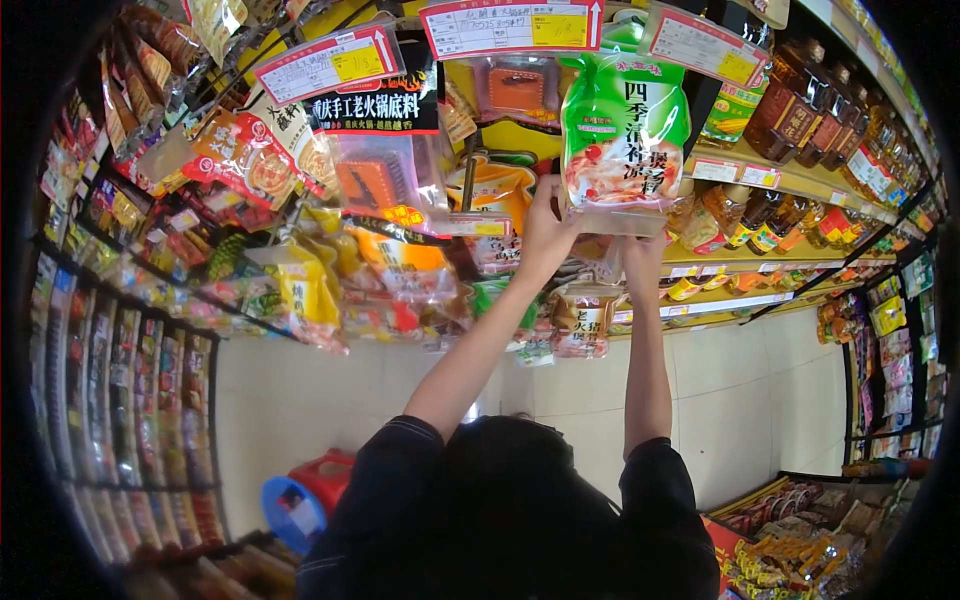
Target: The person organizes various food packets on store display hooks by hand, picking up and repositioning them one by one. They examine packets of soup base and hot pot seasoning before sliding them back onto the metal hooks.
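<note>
A green and white packet point(625, 130) with large dark characters hangs at the front of the upper rack. My left hand point(548, 225) is at its lower left edge, thumb and fingers curled in towards the packet. Beneath its bottom edge is my right hand point(642, 245), with the fingertips hidden behind the packet. An orange packet point(495, 190) hangs just left of my left hand. Below and between my hands hangs a clear packet point(583, 320) with a white label.
Price tags point(515, 27) stick out above the packets. Bottles point(790, 105) stand on shelves at the right. More hanging packets point(250, 155) fill the left. A blue and red container point(295, 510) is on the tiled floor point(730, 400), lower left.
</note>
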`<control>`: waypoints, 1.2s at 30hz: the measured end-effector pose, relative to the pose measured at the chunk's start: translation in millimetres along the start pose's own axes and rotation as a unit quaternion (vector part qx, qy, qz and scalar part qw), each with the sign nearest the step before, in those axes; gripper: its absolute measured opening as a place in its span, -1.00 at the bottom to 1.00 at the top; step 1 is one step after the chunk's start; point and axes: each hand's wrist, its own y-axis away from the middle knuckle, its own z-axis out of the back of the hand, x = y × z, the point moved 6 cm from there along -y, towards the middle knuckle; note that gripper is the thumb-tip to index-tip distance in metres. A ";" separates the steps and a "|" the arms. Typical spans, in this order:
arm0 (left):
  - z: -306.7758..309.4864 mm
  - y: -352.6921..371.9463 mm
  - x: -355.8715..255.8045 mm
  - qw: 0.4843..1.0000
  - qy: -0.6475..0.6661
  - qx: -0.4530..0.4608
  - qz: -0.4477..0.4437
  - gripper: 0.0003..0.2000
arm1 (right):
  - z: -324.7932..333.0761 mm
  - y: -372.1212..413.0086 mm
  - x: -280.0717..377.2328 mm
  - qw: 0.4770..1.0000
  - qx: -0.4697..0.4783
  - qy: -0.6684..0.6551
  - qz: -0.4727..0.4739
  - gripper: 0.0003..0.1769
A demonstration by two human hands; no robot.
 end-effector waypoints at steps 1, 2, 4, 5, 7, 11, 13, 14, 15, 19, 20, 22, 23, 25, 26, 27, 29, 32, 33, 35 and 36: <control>2.1 5.5 -4.1 1.000 0.003 -0.010 -0.014 -0.55 | -0.6 -2.8 -1.0 1.000 -0.007 0.017 0.023 -0.78; 4.7 12.7 -7.8 0.999 0.006 -0.019 -0.028 -0.52 | 0.5 -6.4 -5.3 0.998 -0.014 0.034 0.046 -0.78; 11.3 40.2 -20.7 0.993 -0.072 -0.031 -0.086 -0.41 | 2.1 -4.2 -9.3 0.997 -0.020 0.069 0.043 -0.77; 16.5 57.4 -34.2 0.976 -0.160 -0.049 -0.138 -0.39 | 2.8 -3.7 -9.2 0.996 -0.020 0.085 0.019 -0.76; 27.3 92.1 -40.3 0.957 -0.233 -0.033 -0.168 -0.37 | 15.0 -6.3 -42.7 0.992 -0.029 0.125 0.011 -0.75; 76.2 172.7 21.9 0.978 -0.183 0.090 -0.033 -0.50 | 19.1 35.2 20.8 0.965 -0.180 0.128 0.138 -0.71; 116.8 220.3 57.8 0.969 -0.224 0.101 0.021 -0.64 | 18.5 77.1 19.2 0.962 -0.163 0.192 0.106 -0.72; 137.3 239.4 69.2 0.968 -0.223 0.091 0.072 -0.69 | 14.1 91.4 16.3 0.958 -0.154 0.224 0.091 -0.72; 157.4 258.3 80.2 0.964 -0.220 0.082 0.124 -0.75 | -3.5 102.8 13.2 0.966 -0.091 0.209 0.126 -0.69; 247.0 348.9 176.5 0.959 -0.119 -0.011 0.256 -0.86 | -85.4 108.8 25.7 0.959 0.047 0.222 0.169 -0.52; 268.9 374.4 202.2 0.947 -0.134 -0.018 0.291 -0.86 | -100.3 102.9 27.7 0.966 0.053 0.224 0.121 -0.45; 320.8 447.9 264.1 0.920 -0.164 -0.051 0.352 -0.86 | -118.6 94.7 38.2 0.931 0.002 0.312 0.188 -0.34; 350.5 495.8 297.8 0.906 -0.177 -0.075 0.377 -0.86 | -122.7 92.7 40.0 0.932 0.002 0.319 0.169 -0.30; 374.3 564.5 339.3 0.697 -0.508 0.310 0.400 -0.84 | -129.2 89.3 39.5 0.952 0.025 0.297 0.076 -0.22; 377.0 603.5 335.6 0.617 -0.499 0.406 0.452 -0.84 | -132.0 88.5 34.2 0.963 0.049 0.264 0.001 -0.19; 384.1 629.2 318.3 0.625 -0.471 0.375 0.497 -0.84 | -132.3 87.6 35.8 0.961 0.033 0.273 0.021 -0.20; 394.9 663.8 288.0 0.669 -0.411 0.268 0.559 -0.84 | -131.8 84.0 27.2 0.952 0.013 0.301 0.053 -0.23; 397.8 690.8 275.9 0.706 -0.362 0.188 0.580 -0.84 | -127.4 75.3 0.0 0.922 0.021 0.380 0.070 -0.28; 397.9 690.7 273.1 0.717 -0.350 0.170 0.579 -0.83 | -129.1 74.1 7.1 0.932 0.036 0.360 0.019 -0.33; 401.4 682.8 274.0 0.739 -0.330 0.137 0.571 -0.83 | -128.8 75.1 9.1 0.929 -0.001 0.361 0.087 -0.36; 404.5 674.9 275.5 0.752 -0.316 0.117 0.567 -0.83 | -130.1 74.6 13.9 0.924 -0.020 0.361 0.121 -0.37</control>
